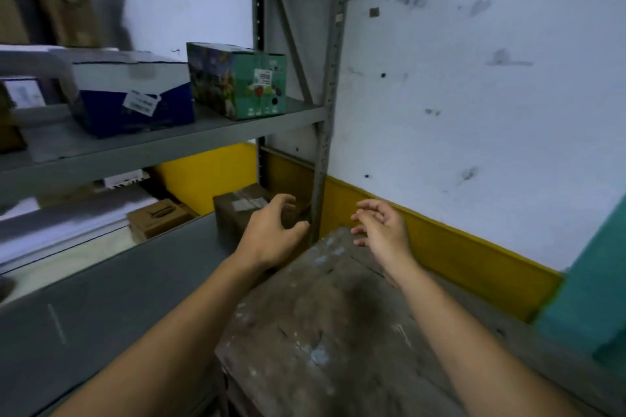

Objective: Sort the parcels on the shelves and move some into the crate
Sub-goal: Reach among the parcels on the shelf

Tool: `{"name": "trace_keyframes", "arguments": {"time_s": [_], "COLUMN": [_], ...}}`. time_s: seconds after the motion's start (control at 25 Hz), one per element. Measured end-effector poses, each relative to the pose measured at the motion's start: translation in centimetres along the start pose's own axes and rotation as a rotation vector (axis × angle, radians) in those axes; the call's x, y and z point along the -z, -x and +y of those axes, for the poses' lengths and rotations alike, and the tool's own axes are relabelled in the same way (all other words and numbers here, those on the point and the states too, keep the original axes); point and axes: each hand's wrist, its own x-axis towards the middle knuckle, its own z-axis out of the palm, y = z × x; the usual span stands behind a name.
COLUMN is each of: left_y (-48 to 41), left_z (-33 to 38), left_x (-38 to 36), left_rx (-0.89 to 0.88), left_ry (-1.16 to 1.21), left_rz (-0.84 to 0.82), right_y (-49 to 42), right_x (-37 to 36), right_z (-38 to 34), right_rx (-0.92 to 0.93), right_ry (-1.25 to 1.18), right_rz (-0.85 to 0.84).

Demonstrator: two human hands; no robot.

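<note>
Hovering just in front of the brown parcel [237, 210], the left hand [271, 230] is seen half open, fingers loosely curled, nothing held. The parcel is set at the right end of the lower shelf [135, 281], taped top up; its long axis cannot be told. The right hand [382, 227] is held relaxed and empty over a worn wooden surface [321, 315]. A green printed box [237, 81] and a blue-and-white box [135, 95] are kept on the shelf above [169, 145].
</note>
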Motion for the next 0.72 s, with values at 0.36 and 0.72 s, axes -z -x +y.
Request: {"name": "trace_keyframes", "arguments": {"time_s": [0.36,0.72], "left_y": [-9.9,-19.9], "left_z": [-9.0,-19.6], "left_x": [0.2,-2.4], "left_rx": [0.235,0.428], "left_ry": [0.02,0.143], "left_rz": [0.114,0.177], "right_y": [-13.3,-24.0], "right_x": [-8.4,-16.6], "right_z": [5.0,13.4], "right_rx": [-0.061,-0.166], "right_ry": [0.099,0.25], "right_rz": [-0.122,-0.146]}}
